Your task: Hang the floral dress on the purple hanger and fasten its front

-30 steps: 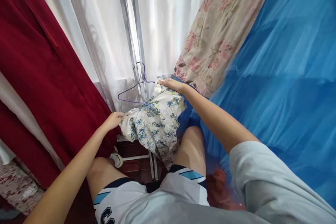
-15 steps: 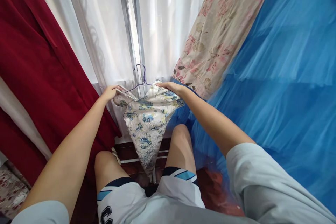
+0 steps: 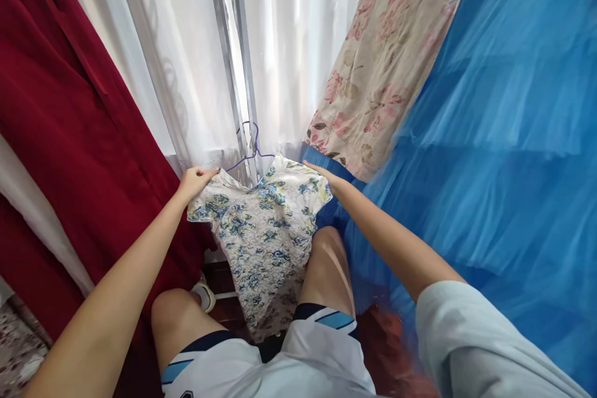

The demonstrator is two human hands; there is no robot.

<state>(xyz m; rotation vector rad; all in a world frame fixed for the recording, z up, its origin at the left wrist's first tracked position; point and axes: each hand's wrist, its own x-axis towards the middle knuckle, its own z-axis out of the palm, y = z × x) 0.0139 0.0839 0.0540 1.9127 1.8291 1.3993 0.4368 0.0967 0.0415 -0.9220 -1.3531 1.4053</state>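
Note:
A white short-sleeved blouse [image 3: 265, 230] with blue and yellow-green flowers hangs spread between my hands, its hem down between my knees. Inside its neckline sits a thin purple hanger [image 3: 256, 144], the hook up against a grey metal frame. My left hand [image 3: 198, 183] is closed on the left shoulder, thumb and fingers pinching cloth and hanger end. At the other shoulder my right hand [image 3: 323, 174] holds the cloth with the thumb side on top; its other fingers are mostly hidden behind the sleeve.
White sheer curtains [image 3: 293, 62] and upright metal bars [image 3: 237, 56] stand in front. A dark red curtain [image 3: 93, 137] hangs at left. On the right are a beige floral cloth [image 3: 373, 81] and a large blue ruffled fabric [image 3: 489, 137]. A pale shoe-like object [image 3: 204, 295] lies by my left knee.
The blouse has opened out from a bunched, narrow shape, and both sleeves now show. My right hand has slid outward along the shoulder; my left hand has shifted slightly down.

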